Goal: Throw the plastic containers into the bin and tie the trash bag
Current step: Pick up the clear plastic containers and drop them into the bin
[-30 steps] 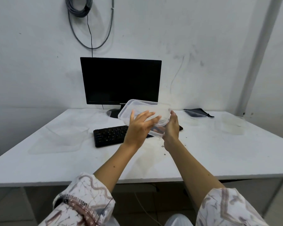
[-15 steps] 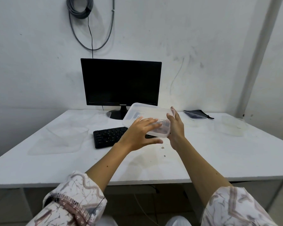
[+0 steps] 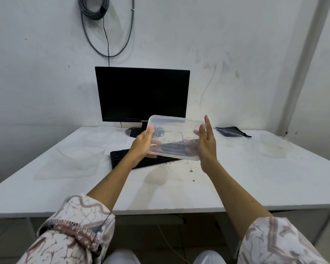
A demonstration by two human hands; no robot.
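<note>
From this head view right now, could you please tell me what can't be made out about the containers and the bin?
- Bin and trash bag: nowhere in the head view; where they stand cannot be told.
- Held container: both hands, left and right, cover its ends; contents unclear through the cloudy plastic.
- Keyboard: mostly hidden behind the left forearm and the container.
- Clear containers at left and right: faint against the white table, so their number and edges are uncertain.

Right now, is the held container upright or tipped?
Tipped: the clear container tilts between both hands, its embossed base facing the camera.
</note>
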